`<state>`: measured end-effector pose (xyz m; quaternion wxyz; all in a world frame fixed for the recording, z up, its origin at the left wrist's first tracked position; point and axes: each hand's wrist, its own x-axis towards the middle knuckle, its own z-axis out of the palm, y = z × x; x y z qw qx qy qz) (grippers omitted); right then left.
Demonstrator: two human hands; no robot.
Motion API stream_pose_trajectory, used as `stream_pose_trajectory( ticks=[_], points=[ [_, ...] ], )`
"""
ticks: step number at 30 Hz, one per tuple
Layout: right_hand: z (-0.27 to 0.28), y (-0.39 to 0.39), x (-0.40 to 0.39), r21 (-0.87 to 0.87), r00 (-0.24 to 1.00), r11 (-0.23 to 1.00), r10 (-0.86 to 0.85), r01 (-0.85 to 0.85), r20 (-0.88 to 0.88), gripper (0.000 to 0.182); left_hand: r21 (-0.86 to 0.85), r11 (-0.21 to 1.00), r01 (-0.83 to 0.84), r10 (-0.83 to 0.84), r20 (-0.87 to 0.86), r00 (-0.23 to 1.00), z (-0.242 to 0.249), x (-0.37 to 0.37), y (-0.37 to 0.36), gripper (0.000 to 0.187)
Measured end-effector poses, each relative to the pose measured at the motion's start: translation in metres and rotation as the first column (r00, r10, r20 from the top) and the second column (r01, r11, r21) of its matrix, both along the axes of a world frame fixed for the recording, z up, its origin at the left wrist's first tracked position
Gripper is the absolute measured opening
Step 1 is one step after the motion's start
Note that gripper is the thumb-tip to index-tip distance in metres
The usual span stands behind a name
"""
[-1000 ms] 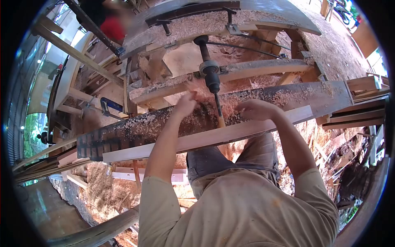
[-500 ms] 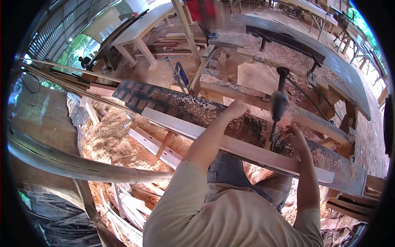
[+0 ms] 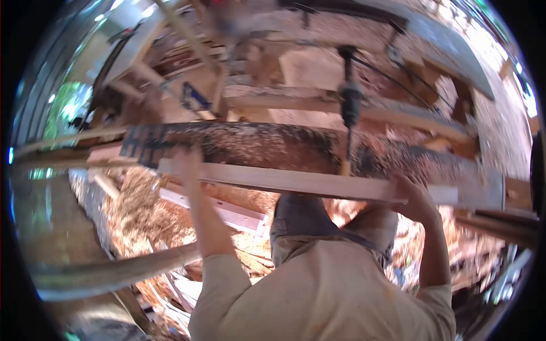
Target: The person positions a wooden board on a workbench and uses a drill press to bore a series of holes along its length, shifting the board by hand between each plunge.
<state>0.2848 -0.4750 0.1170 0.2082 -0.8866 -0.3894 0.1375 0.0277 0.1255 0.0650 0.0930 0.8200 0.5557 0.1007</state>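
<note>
A long pale wooden board (image 3: 296,181) lies along the near edge of a dark, shaving-strewn bench plank (image 3: 261,145). My left hand (image 3: 186,160) is at the board's left end, its fingers blurred by motion. Toward the other end, my right hand (image 3: 414,198) is closed around the board, fingers over the top and palm at the near side. Between the hands, just beyond the board, is a dark drill-like tool (image 3: 350,99) with a long thin shaft pointing toward me.
Beyond the plank runs a timber rail (image 3: 278,98) with shavings on it. A blue clamp (image 3: 196,96) is at the back left. Below the board, another pale timber piece (image 3: 216,213) lies over wood shavings. A round pole (image 3: 119,273) crosses the lower left.
My left hand has moved left from mid-plank to the board's left end. My right hand has come from beside the tool onto the board. The view has turned and tilted down.
</note>
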Motion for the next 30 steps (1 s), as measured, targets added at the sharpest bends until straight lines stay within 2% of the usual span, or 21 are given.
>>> stream_pose_trajectory(
  ticks=[1, 2, 3, 5, 7, 8, 9, 10, 11, 12, 14, 18, 19, 22, 23, 24, 25, 26, 27, 28, 30],
  points=[
    [-0.007, -0.01, -0.004, -0.027, 0.998, 0.998, -0.061, 0.06, -0.019, 0.069, -0.044, 0.999, 0.005, 0.004, 0.204, 0.979, 0.016, -0.023, -0.015, 0.077],
    [-0.023, -0.015, -0.004, -0.008, 0.987, 0.994, -0.108, 0.11, 0.12, 0.07, 0.063, 0.954, -0.293, 0.299, -0.151, 0.942, -0.037, -0.041, 0.051, 0.074],
    [-0.036, -0.02, -0.004, 0.013, 0.955, 0.989, -0.144, 0.146, 0.259, 0.072, 0.042, 0.984, -0.173, 0.177, -0.127, 0.976, -0.011, -0.039, 0.03, 0.083],
    [-0.047, -0.018, -0.004, 0.016, 0.943, 0.978, -0.206, 0.209, 0.262, 0.067, 0.118, 0.986, -0.12, 0.134, -0.126, 0.983, -0.076, -0.057, 0.075, 0.088],
    [-0.056, -0.025, -0.016, 0.023, 0.933, 0.968, -0.245, 0.248, 0.264, 0.063, 0.23, 0.938, -0.258, 0.27, -0.023, 0.963, -0.098, -0.059, 0.082, 0.087],
    [-0.061, -0.028, -0.023, 0.08, 0.903, 0.967, -0.253, 0.241, 0.347, 0.059, 0.128, 0.964, -0.235, 0.237, 0.002, 0.972, -0.096, -0.061, 0.085, 0.078],
    [-0.067, -0.03, -0.027, 0.139, 0.864, 0.965, -0.261, 0.222, 0.431, 0.055, 0.128, 0.967, -0.22, 0.222, -0.006, 0.975, -0.101, -0.064, 0.079, 0.078],
    [-0.078, -0.036, -0.036, 0.18, 0.843, 0.953, -0.299, 0.242, 0.448, 0.049, -0.186, 0.91, -0.371, 0.414, 0.451, 0.791, -0.076, -0.053, 0.036, 0.073],
    [-0.088, -0.042, -0.042, 0.18, 0.841, 0.951, -0.307, 0.252, 0.445, 0.049, -0.52, 0.791, -0.322, 0.61, 0.702, 0.367, -0.059, -0.043, 0.002, 0.07],
    [-0.097, -0.048, -0.048, 0.193, 0.812, 0.949, -0.315, 0.251, 0.492, 0.048, -0.518, 0.794, -0.318, 0.607, 0.701, 0.375, -0.055, -0.041, -0.012, 0.07],
    [-0.1, -0.056, -0.054, 0.182, 0.796, 0.946, -0.325, 0.269, 0.51, 0.047, -0.535, 0.796, -0.283, 0.6, 0.759, 0.254, -0.049, -0.042, -0.03, 0.07],
    [-0.096, -0.077, -0.039, 0.131, 0.837, 0.951, -0.308, 0.28, 0.452, 0.049, -0.51, 0.826, -0.238, 0.561, 0.785, 0.264, -0.043, -0.042, -0.049, 0.074],
    [-0.089, -0.08, -0.032, 0.133, 0.834, 0.951, -0.307, 0.278, 0.459, 0.049, -0.498, 0.826, -0.263, 0.562, 0.76, 0.327, -0.043, -0.04, -0.051, 0.075],
    [-0.062, -0.073, -0.008, 0.083, 0.923, 0.972, -0.235, 0.22, 0.305, 0.062, -0.419, 0.798, -0.432, 0.592, 0.678, 0.436, -0.058, -0.034, -0.037, 0.079],
    [-0.042, -0.063, 0.0, -0.068, 0.952, 0.973, -0.198, 0.219, 0.234, 0.063, -0.397, 0.772, -0.497, 0.635, 0.513, 0.577, -0.043, -0.028, -0.043, 0.081],
    [-0.03, -0.059, 0.011, -0.129, 0.98, 0.977, -0.153, 0.169, 0.124, 0.067, -0.214, 0.869, -0.445, 0.494, 0.408, 0.768, -0.085, -0.045, -0.009, 0.084],
    [-0.016, -0.046, 0.022, -0.295, 0.998, 0.953, -0.056, 0.066, 0.043, 0.066, -0.178, 0.856, -0.485, 0.512, 0.414, 0.752, -0.053, -0.023, -0.042, 0.081],
    [-0.009, -0.045, 0.035, -0.148, 0.98, 0.987, 0.031, -0.061, -0.198, 0.058, 0.001, 0.852, -0.523, 0.429, 0.571, 0.7, -0.098, -0.029, -0.017, 0.078],
    [-0.019, -0.031, 0.059, -0.134, 0.877, 0.986, 0.026, -0.102, -0.479, 0.047, 0.056, 0.894, -0.444, 0.412, 0.281, 0.867, -0.08, -0.026, -0.019, 0.061],
    [-0.047, -0.031, 0.078, -0.021, 0.774, 0.991, 0.088, -0.129, -0.627, 0.041, -0.001, 0.877, -0.481, 0.444, 0.389, 0.807, -0.082, -0.018, -0.016, 0.06],
    [-0.064, -0.005, 0.094, 0.086, 0.633, 0.972, 0.208, -0.218, -0.746, 0.04, -0.068, 0.854, -0.516, 0.476, 0.502, 0.722, -0.089, -0.009, -0.012, 0.058]
  ],
)
